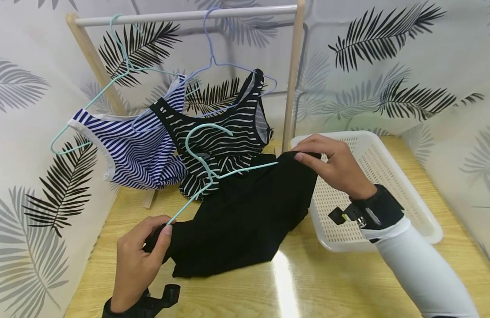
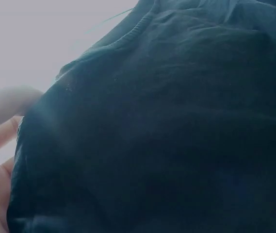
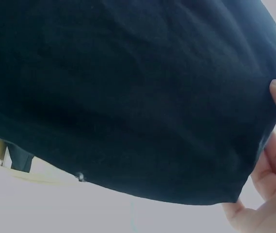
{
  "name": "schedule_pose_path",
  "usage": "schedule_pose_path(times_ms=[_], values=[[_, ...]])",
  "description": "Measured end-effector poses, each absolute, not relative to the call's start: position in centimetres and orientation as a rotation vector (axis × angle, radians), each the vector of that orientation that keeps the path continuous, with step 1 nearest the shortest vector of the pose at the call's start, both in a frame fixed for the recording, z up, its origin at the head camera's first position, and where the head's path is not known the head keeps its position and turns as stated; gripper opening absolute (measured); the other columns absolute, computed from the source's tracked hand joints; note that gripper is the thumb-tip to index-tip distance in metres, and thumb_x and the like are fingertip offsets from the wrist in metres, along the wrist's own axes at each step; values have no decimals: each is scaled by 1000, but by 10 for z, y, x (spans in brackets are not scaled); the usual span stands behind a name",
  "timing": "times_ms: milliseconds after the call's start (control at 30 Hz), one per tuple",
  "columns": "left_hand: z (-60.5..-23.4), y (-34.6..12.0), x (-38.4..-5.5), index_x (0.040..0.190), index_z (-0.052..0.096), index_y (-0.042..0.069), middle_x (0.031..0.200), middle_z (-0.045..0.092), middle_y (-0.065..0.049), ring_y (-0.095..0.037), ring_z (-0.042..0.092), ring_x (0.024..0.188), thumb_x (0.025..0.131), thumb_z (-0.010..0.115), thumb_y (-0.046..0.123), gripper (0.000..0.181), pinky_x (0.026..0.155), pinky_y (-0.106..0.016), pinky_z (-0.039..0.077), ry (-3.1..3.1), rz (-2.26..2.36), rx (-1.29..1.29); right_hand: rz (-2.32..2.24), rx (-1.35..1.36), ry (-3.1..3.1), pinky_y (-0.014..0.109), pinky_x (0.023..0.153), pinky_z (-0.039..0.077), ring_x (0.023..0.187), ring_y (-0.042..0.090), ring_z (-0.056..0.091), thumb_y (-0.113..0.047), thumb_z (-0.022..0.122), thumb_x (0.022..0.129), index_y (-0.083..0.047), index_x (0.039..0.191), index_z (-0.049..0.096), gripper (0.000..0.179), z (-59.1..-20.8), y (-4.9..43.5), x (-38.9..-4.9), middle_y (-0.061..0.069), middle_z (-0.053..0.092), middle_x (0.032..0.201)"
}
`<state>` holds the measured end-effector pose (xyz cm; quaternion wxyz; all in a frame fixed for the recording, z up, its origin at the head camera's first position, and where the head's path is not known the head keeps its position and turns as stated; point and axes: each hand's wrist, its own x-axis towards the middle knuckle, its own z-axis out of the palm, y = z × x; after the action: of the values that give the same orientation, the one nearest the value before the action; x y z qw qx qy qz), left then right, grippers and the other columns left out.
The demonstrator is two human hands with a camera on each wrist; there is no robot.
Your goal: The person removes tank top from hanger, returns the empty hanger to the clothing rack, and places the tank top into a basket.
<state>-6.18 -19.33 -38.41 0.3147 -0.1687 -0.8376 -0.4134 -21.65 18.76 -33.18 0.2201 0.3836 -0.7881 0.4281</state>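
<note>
A black garment (image 1: pixel 245 221) hangs on a mint-green hanger (image 1: pixel 189 203), its hook tilted up toward the rack. At the lower left end, my left hand (image 1: pixel 139 256) pinches the cloth and the hanger's arm between thumb and fingers. My right hand (image 1: pixel 336 163) pinches the garment's other upper corner, over the hanger's far end, which the cloth hides. Dark cloth (image 2: pixel 152 136) fills most of the left wrist view, with fingers at its left edge. In the right wrist view the thumb and fingers hold the edge of the cloth (image 3: pixel 142 107).
Behind stands a rack with a white rail (image 1: pixel 185 16) and wooden posts. From it hang a blue-and-white striped top (image 1: pixel 129 145) on a mint hanger and a black-and-white striped top (image 1: pixel 225 128) on a blue hanger. A white basket (image 1: pixel 412 190) stands on the right of the wooden table (image 1: pixel 320 291).
</note>
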Motion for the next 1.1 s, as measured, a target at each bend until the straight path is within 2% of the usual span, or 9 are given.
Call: schedule_pose_path(times_ms=[267,367,633,1100], values=[[-387,-193,-64,100,70,7,90,69,-1,-8,62,77,84,65,-6,22,76,-14,47,-2208,-1061,-433,1157,889,-2278,19,85,43,94,10,61,0,72,84,-9,99,75,18,-335,192,-213,0,70,96],[-389,-193,-64,101,70,7,90,69,-2,-8,62,77,84,66,-5,21,76,-15,47,-2208,-1044,-424,1149,806,-2303,20,85,43,94,12,61,-4,72,85,-9,100,76,17,-339,193,-213,1,69,96],[-388,-195,-67,101,71,7,84,66,-1,-6,49,67,85,65,-4,20,63,-19,40,-2166,-1050,-419,1095,656,-2268,24,81,41,93,21,61,-5,74,84,-3,99,76,16,-345,193,-219,8,67,93],[-391,-200,-72,101,70,1,80,66,-6,-5,48,65,85,64,-8,20,61,-18,40,-2106,-1098,-355,1088,554,-2261,32,73,39,85,23,58,-7,75,83,-1,95,77,14,-346,195,-229,12,60,85]])
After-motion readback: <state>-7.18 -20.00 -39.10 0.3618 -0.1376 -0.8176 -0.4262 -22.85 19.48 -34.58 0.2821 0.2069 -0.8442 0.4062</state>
